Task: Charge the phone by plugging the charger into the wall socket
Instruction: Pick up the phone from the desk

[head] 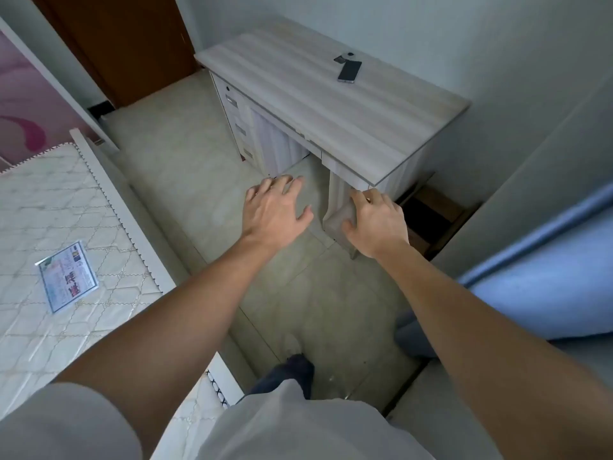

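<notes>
A dark phone (349,71) lies flat on the far right part of a pale wood-grain desk (315,104). Just behind it, by the wall, sits a small dark object (345,57) that may be the charger; I cannot tell for sure. No wall socket shows. My left hand (275,210) reaches forward over the floor with fingers spread and nothing in it. My right hand (374,220) is also held out, fingers apart and empty, in front of the desk's near corner and leg. Both hands are well short of the phone.
A bed with a quilted white mattress (59,247) and a label card (68,277) fills the left. A brown door (116,44) stands at the back left. A blue curtain (547,270) hangs at the right. Beige floor tiles (185,161) run between bed and desk.
</notes>
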A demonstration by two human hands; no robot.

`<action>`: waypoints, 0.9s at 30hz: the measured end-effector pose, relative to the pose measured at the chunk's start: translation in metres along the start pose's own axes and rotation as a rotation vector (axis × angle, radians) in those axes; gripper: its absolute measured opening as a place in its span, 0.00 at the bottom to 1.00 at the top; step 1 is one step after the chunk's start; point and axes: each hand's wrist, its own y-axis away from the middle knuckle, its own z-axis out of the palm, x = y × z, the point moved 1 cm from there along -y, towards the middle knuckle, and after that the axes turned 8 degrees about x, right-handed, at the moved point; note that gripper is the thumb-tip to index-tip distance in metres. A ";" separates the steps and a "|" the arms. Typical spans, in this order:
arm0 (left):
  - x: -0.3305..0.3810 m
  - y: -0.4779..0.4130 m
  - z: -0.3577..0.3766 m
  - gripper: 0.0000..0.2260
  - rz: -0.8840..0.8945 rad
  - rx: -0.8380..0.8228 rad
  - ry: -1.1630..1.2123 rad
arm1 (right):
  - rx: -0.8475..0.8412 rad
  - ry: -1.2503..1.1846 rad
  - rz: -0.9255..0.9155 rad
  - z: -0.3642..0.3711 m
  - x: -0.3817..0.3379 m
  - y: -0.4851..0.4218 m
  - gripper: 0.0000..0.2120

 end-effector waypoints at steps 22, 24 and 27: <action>-0.148 -0.215 0.085 0.27 -0.006 -0.014 0.044 | 0.040 0.004 -0.069 0.055 -0.079 -0.271 0.25; -0.163 -0.238 0.095 0.27 0.003 -0.011 0.059 | 0.042 0.011 -0.061 0.059 -0.090 -0.300 0.25; -0.180 -0.266 0.111 0.27 0.013 -0.022 0.065 | 0.038 0.018 -0.059 0.069 -0.101 -0.332 0.25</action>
